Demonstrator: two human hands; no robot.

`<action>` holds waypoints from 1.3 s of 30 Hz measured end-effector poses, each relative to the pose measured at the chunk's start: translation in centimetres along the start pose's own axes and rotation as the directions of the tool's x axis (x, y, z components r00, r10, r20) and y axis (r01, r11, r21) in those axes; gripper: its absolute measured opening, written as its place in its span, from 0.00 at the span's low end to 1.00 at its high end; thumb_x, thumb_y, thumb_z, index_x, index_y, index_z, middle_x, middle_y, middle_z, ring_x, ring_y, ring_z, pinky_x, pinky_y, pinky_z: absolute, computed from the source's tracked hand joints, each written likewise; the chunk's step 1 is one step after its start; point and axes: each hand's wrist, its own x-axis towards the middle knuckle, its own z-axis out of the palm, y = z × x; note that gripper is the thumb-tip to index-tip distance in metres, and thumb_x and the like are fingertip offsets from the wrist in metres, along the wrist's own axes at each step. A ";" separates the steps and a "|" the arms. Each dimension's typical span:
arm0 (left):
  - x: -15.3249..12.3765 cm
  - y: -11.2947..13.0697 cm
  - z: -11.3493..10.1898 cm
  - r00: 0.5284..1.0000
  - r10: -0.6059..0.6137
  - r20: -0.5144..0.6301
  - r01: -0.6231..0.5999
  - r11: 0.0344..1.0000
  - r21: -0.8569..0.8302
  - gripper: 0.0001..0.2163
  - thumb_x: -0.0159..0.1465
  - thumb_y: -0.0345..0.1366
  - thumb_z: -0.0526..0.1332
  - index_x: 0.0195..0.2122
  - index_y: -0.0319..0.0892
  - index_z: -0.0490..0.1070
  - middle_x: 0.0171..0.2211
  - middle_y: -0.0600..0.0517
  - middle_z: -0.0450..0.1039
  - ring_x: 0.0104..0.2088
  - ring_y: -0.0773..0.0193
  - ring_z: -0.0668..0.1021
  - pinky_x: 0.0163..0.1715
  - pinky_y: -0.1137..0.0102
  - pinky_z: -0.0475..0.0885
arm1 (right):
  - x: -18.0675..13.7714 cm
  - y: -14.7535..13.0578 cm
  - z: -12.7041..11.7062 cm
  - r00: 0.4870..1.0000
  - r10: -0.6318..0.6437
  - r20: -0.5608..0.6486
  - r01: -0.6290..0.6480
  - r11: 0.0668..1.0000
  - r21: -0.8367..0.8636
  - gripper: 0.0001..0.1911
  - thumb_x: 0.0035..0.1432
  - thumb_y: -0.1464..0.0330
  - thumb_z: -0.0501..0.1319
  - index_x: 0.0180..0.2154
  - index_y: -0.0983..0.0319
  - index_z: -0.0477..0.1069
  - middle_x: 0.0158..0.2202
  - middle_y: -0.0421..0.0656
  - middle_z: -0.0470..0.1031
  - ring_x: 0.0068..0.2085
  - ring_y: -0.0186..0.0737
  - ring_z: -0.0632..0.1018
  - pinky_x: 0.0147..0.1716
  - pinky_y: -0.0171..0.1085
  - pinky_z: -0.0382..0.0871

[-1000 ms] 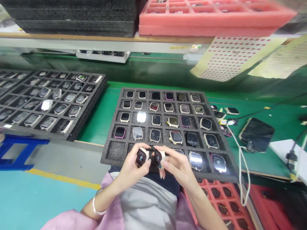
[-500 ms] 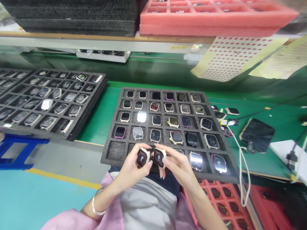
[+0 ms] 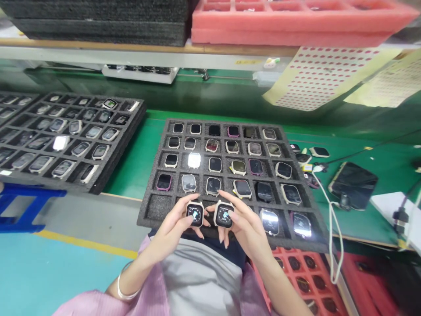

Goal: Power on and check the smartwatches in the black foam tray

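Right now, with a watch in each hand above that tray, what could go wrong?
1. The left hand and right hand hold the left watch and right watch only at the fingertips, so either could slip and strike the watches lying below.
2. The black foam tray seems to jut past the bench edge toward the person; a bump from a forearm might tip it.
3. The white cable hangs by the tray's right corner and could snag.

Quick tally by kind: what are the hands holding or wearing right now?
Watches, one in the left hand, one in the right hand: 2
Bracelet, left wrist: 1
Total: 3
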 end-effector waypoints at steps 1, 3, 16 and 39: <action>0.0 -0.1 0.0 1.000 -0.001 0.000 0.001 1.000 0.005 0.20 0.65 0.36 0.54 0.58 0.44 0.58 0.43 0.46 0.68 0.41 0.57 0.75 0.34 0.64 0.76 | 0.0 0.0 0.0 1.000 -0.002 -0.006 0.002 1.000 0.001 0.23 0.62 0.64 0.58 0.58 0.59 0.61 0.48 0.53 0.75 0.22 0.36 0.77 0.13 0.33 0.71; 0.1 -0.1 0.1 1.000 -0.010 -0.006 0.010 1.000 0.014 0.20 0.65 0.37 0.54 0.58 0.44 0.58 0.43 0.46 0.68 0.41 0.57 0.75 0.34 0.64 0.76 | 0.0 0.1 0.0 1.000 -0.006 -0.014 0.006 1.000 -0.005 0.23 0.62 0.64 0.58 0.58 0.59 0.62 0.47 0.53 0.75 0.21 0.36 0.76 0.13 0.33 0.70; 0.1 -0.2 0.3 1.000 0.018 -0.005 -0.017 0.997 0.072 0.19 0.64 0.36 0.57 0.56 0.45 0.57 0.41 0.48 0.66 0.39 0.59 0.75 0.32 0.69 0.74 | 0.0 0.3 0.0 0.998 -0.065 0.024 0.067 0.992 -0.110 0.23 0.62 0.65 0.59 0.58 0.59 0.61 0.48 0.54 0.75 0.21 0.34 0.76 0.13 0.32 0.70; 0.8 -0.9 1.7 0.981 0.150 -0.124 -0.091 0.918 0.387 0.14 0.60 0.28 0.58 0.47 0.46 0.60 0.30 0.57 0.62 0.27 0.70 0.66 0.28 0.76 0.62 | -0.2 0.0 -0.1 0.984 -0.145 0.106 0.159 0.978 -0.138 0.20 0.59 0.72 0.63 0.52 0.52 0.72 0.38 0.43 0.71 0.24 0.32 0.77 0.22 0.31 0.75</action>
